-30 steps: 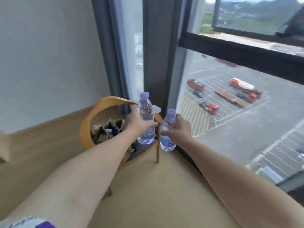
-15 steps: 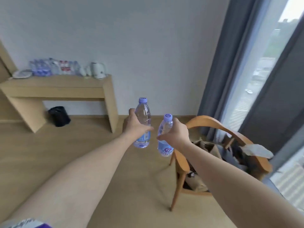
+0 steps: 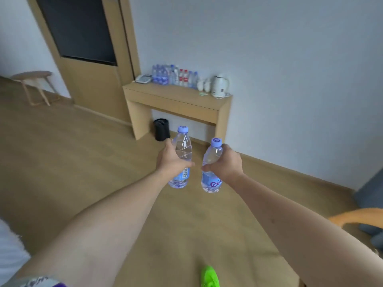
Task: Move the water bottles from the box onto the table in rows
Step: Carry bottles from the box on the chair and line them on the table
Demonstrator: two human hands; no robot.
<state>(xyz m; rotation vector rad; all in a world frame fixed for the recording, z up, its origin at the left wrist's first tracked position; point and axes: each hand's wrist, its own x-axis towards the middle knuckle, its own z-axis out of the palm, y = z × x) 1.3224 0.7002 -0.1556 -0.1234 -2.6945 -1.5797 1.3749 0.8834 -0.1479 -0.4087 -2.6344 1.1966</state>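
Observation:
My left hand (image 3: 172, 160) grips a clear water bottle (image 3: 182, 150) with a lilac cap, held upright in front of me. My right hand (image 3: 227, 162) grips a second water bottle (image 3: 211, 181) of the same kind, slightly tilted, a little to the right. Both bottles hang in the air above the floor. Ahead against the wall stands a light wooden table (image 3: 180, 102). Along its back edge stand several water bottles (image 3: 174, 75), some with red labels. No box is in view.
A white kettle (image 3: 219, 85) and white cups stand at the table's right end, a white phone (image 3: 143, 79) at its left. A black bin (image 3: 161, 129) sits under the table. A round stool (image 3: 33, 83) is far left, an orange chair arm (image 3: 352, 216) at right, a green shoe (image 3: 209, 276) below.
My view has swung left from the window and chair to the wall; the table is now ahead and nearer. Both hands still carry their bottles side by side.

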